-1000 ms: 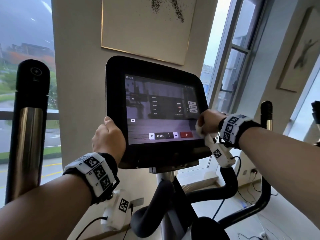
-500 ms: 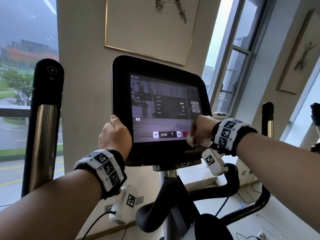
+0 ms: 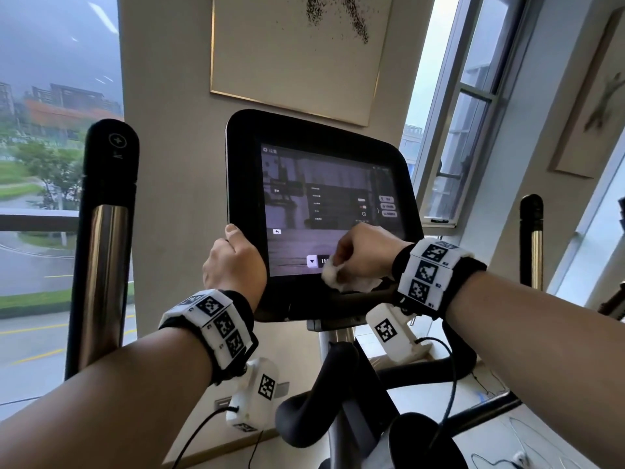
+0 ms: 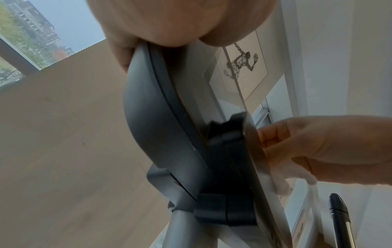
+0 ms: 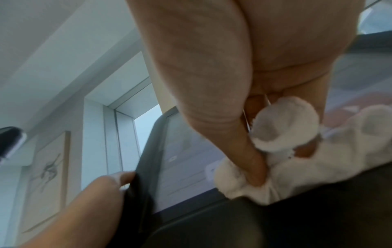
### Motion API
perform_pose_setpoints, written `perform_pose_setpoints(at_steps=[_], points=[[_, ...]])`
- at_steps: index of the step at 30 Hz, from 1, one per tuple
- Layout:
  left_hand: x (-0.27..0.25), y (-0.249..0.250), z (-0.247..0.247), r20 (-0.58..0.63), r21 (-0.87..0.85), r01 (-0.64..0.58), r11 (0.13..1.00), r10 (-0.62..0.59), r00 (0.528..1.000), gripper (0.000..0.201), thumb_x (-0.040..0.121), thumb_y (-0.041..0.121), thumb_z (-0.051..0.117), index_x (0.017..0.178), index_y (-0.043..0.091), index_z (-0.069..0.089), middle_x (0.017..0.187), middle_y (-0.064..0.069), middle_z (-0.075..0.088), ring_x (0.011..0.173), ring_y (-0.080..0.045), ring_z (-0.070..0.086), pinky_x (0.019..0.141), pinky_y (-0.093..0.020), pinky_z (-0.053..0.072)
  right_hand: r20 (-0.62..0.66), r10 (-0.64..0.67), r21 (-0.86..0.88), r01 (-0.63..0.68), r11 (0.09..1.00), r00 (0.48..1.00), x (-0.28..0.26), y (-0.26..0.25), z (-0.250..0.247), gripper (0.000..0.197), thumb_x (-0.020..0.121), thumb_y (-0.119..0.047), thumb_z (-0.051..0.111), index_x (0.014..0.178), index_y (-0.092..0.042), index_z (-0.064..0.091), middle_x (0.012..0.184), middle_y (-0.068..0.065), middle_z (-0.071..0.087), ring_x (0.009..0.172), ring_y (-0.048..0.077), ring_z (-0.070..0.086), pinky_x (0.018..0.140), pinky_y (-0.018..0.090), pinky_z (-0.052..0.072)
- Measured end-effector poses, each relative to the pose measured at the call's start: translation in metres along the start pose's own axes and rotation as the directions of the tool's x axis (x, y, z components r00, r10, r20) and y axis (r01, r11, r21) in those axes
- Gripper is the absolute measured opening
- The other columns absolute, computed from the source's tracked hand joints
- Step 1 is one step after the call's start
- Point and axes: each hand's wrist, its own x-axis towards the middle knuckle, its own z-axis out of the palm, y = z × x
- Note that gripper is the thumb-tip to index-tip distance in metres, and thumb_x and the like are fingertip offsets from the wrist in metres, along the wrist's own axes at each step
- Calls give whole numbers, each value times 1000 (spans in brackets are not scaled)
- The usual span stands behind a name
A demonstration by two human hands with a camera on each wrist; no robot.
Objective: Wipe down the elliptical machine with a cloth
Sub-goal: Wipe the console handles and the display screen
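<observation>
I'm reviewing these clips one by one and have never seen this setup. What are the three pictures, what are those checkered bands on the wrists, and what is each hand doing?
A person wears three cameras: one on the head, and one on each wrist, mounted under the checkered marker bands. The head view looks forward over both arms at the elliptical machine's console screen. The left hand grips the console's left edge, thumb on the front; the left wrist view shows that same edge from below and behind. The right hand holds a bunched white cloth against the lower part of the screen; the right wrist view shows the thumb pressed into the cloth. Either side stand the upright handles, the near one with a chrome section. A framed picture hangs on the wall behind the console.
</observation>
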Motion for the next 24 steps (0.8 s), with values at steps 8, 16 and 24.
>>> perform_pose_setpoints(at_steps=[8,16,24], points=[[1,-1,0,13,1,-9,1000,9,1000,71,108,55,17,134,7,62,135,-21,63,127,-43,55,105,-48,38,5,-118,161,116,980,993,-3,-25,14,16,74,-34,84,86,-33,75,78,-8,75,58,4,71,52,21,58],[4,-2,-1,41,28,-20,999,18,999,71,109,52,17,137,3,60,139,-26,60,130,-45,52,109,-49,37,25,-202,360,179,915,979,-28,-24,6,19,93,-21,73,110,-15,70,95,5,72,77,16,66,76,34,59],[4,-1,-2,62,79,-21,997,16,998,74,109,50,13,143,-2,54,146,-29,54,137,-48,48,116,-52,32,-355,-77,531,269,803,932,-77,6,-18,9,94,-13,71,102,-12,66,86,0,66,65,12,63,65,32,58]])
